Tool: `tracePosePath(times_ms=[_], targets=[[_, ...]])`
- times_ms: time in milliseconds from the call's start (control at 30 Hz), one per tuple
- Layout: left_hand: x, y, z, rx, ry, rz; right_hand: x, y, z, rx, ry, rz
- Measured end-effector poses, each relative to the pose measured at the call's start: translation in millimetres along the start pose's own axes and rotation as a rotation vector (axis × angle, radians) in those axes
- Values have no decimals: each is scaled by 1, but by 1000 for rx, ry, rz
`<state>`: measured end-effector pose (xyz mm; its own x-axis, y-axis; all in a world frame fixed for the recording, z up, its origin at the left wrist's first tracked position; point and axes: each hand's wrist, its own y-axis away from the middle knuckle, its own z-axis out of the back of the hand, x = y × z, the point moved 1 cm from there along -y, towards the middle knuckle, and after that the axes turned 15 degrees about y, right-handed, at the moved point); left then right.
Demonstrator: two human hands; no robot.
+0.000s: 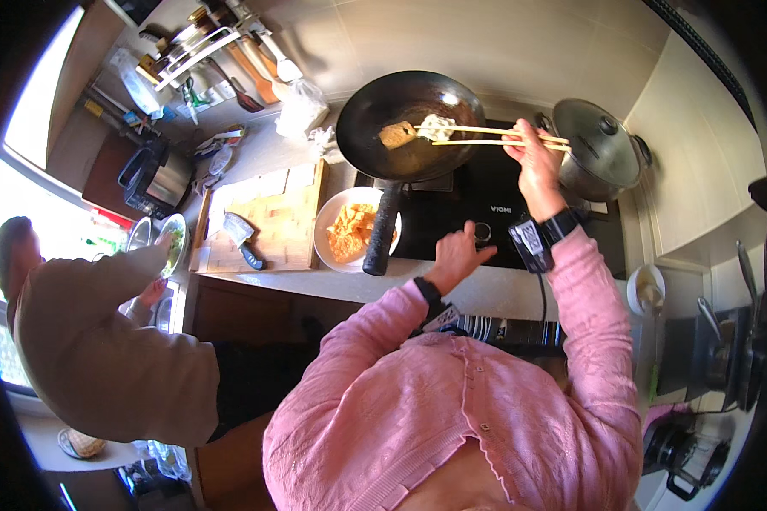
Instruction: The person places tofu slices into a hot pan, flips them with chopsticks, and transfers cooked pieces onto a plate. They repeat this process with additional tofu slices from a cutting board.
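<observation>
My right hand [535,160] is closed on wooden chopsticks [485,130], whose tips reach into a black wok [364,102]. One stick touches or passes over a pale, whitish piece of food [435,128]; a golden-brown piece [397,135] lies beside it. My left hand [458,255], fingers apart and holding nothing, is at the round control knob [482,234] of the black Viomi cooktop [421,223]. The wok's black handle [383,230] extends toward me over a white bowl [322,227] of golden-brown fried pieces [350,233].
A lidded pot [597,150] stands right of the wok. Left of the bowl, a cleaver [243,239] lies on a wooden cutting board [287,223]. Another person [115,345] stands at the far left, hands by a metal bowl [177,239]. A small white bowl [646,290] sits at right.
</observation>
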<state>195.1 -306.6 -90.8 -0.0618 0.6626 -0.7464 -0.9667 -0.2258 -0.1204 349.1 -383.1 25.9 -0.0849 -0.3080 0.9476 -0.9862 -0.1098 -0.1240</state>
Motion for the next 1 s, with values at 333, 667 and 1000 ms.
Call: tracePosePath(times_ms=[333, 667, 1000], targets=[[39, 74, 59, 89, 131, 52, -113, -58, -104, -279, 99, -149], [80, 110, 117, 260, 260, 248, -98, -64, -132, -169, 106, -51], [96, 132, 159, 253, 301, 304, -43, -36, -153, 167, 312, 215]])
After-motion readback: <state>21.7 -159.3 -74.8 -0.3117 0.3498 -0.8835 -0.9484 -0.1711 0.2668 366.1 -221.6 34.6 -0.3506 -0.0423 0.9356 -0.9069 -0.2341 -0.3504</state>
